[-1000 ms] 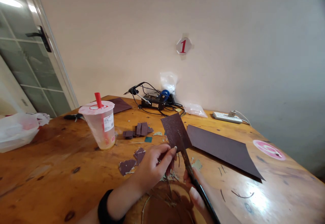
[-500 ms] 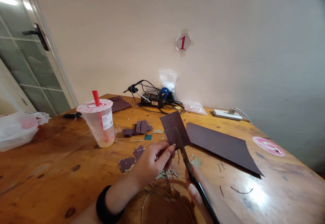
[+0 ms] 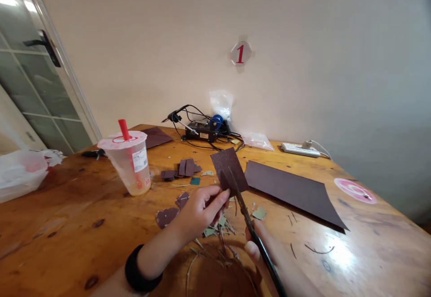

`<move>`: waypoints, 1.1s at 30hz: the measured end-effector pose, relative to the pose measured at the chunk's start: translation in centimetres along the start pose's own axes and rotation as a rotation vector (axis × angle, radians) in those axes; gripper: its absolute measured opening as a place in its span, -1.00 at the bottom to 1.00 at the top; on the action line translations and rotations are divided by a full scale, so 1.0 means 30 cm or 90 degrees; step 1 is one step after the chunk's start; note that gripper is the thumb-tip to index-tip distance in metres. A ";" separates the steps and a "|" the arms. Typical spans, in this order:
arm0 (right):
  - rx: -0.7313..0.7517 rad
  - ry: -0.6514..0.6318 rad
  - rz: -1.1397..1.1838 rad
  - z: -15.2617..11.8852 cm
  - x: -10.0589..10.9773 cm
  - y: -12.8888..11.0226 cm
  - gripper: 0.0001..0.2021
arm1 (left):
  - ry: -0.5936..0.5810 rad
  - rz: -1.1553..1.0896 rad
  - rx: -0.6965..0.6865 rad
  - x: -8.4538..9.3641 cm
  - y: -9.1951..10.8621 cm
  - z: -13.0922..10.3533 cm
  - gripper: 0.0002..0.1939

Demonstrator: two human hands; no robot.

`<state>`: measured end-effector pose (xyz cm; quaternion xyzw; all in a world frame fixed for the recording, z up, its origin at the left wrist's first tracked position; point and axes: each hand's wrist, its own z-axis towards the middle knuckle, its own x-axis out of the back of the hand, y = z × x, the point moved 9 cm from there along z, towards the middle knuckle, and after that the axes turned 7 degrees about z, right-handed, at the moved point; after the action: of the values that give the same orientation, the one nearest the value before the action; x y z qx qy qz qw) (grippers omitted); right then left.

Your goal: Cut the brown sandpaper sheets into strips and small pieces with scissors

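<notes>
A small dark brown sheet is pinched at its lower edge by my left hand, thumb on top. My right hand is closed round a long, dark-handled cutting tool, apparently scissors, whose blades lie over the sheet. Beneath my hands lie green scraps and thin curled strips. Brown cut pieces are piled behind my left hand, with a larger brown scrap beside my wrist. To the right rests a large brown sheet.
A plastic cup with a red straw stands at left, near a white plastic bag. Behind are a black device with cables, clear bags and a power strip. Another brown sheet lies behind the cup.
The view has shifted slightly. Both hands keep their holds, and the blades and small sheet have moved only a little relative to each other.
</notes>
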<state>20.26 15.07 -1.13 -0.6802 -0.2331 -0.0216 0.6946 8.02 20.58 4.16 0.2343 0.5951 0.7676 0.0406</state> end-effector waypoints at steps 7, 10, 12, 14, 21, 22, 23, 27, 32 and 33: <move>-0.002 -0.002 0.018 -0.013 0.010 -0.029 -0.44 | -0.002 -0.004 0.013 0.000 -0.017 0.002 -0.56; 0.007 0.017 0.003 -0.024 0.020 -0.067 -0.44 | -0.008 -0.011 0.020 -0.004 -0.020 0.005 -0.56; 0.027 0.014 -0.020 -0.027 0.019 -0.091 -0.43 | -0.019 -0.019 0.030 -0.010 -0.017 0.004 -0.56; 0.033 0.016 -0.070 -0.025 0.023 -0.093 -0.41 | -0.029 -0.020 0.033 -0.016 -0.006 0.001 -0.56; -0.021 0.036 -0.197 -0.024 0.049 -0.059 -0.41 | -0.025 -0.001 0.029 -0.024 0.029 -0.018 -0.57; -0.020 0.039 -0.191 -0.025 0.049 -0.064 -0.40 | -0.021 -0.003 0.030 -0.024 0.028 -0.019 -0.57; -0.021 0.040 -0.186 -0.026 0.048 -0.068 -0.40 | -0.018 -0.006 0.030 -0.024 0.027 -0.019 -0.57; -0.050 0.022 -0.203 -0.024 0.038 -0.059 -0.41 | -0.022 -0.018 0.026 -0.025 0.022 -0.017 -0.58; -0.064 0.036 -0.193 -0.022 0.045 -0.046 -0.46 | -0.028 -0.045 0.030 -0.024 0.010 -0.012 -0.56; -0.062 0.038 -0.186 -0.021 0.045 -0.047 -0.47 | -0.029 -0.058 0.032 -0.025 0.005 -0.011 -0.55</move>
<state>21.15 14.75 0.70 -0.6708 -0.3078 -0.1537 0.6570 8.58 19.97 4.00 0.2251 0.6235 0.7441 0.0830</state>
